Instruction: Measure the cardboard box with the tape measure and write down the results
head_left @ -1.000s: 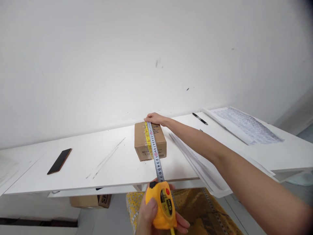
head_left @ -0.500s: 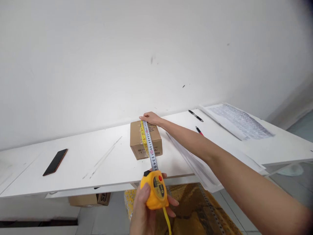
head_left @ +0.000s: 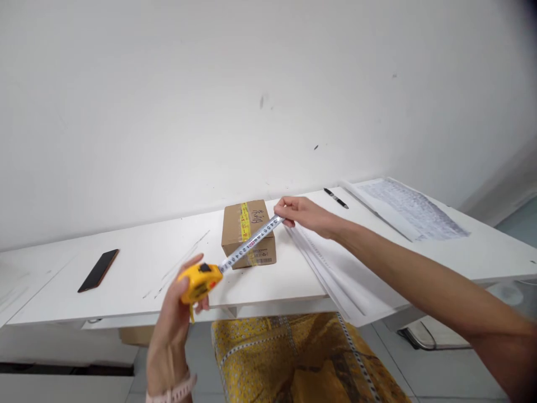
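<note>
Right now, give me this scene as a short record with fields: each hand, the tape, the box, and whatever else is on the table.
Left hand: holds the yellow tape measure, in front of the table edge.
Right hand: pinches the blade end, by the box's right side.
Blade: stretched slantwise over the box; contact unclear.
Box: brown, yellow tape, handwriting on top, on the table.
Also on table: phone left; pen and papers right.
</note>
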{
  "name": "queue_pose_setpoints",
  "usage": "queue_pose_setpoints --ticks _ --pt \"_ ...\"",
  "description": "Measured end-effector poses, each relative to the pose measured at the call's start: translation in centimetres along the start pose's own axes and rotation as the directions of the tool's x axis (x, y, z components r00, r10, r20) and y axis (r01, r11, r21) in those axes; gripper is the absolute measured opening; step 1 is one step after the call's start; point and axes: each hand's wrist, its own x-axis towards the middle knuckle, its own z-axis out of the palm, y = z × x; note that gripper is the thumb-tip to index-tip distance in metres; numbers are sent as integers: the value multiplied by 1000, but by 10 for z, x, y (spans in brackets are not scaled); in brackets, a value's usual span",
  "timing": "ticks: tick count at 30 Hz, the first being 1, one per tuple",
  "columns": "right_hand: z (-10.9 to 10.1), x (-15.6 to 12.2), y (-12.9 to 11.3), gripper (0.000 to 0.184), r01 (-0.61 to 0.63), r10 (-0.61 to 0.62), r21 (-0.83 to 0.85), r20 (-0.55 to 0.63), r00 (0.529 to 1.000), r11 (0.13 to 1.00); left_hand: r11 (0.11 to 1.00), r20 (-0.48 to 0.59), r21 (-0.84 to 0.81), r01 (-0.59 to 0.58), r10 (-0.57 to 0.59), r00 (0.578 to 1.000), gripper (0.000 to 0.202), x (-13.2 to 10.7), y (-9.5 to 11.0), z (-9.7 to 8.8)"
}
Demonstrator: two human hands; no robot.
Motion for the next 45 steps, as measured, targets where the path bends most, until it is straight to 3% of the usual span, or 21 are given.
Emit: queue_pose_setpoints --ticks 2,6,10,15,21,30,36,45 --pt "10 -10 11 34 -15 15 -28 10 1000 999 1000 -62 2 -30 31 998 64 36 15 -5" --pt "30 -5 32 33 7 -9 -35 -55 998 999 998 -14 7 -67 67 998 47 98 29 -3" --pt "42 0 43 34 -1 -5 -55 -104 995 998 998 5 14 -66 66 998 45 123 21 6" --pt "46 -1 48 37 -11 11 -1 -103 995 1000 998 46 12 -65 64 997 45 122 7 9" --pt "47 14 57 40 -47 62 171 -82 995 984 998 62 52 -26 23 998 47 120 6 1" --pt "36 20 62 43 -76 81 113 -47 996 991 996 26 89 -6 3 1000 49 116 0 -22" --pt "32 20 59 44 -97 98 99 -4 995 990 995 13 88 45 -46 999 53 115 -10 -23" --pt "25 21 51 40 -110 108 30 63 992 993 988 80 155 -20 8 997 42 110 12 -32"
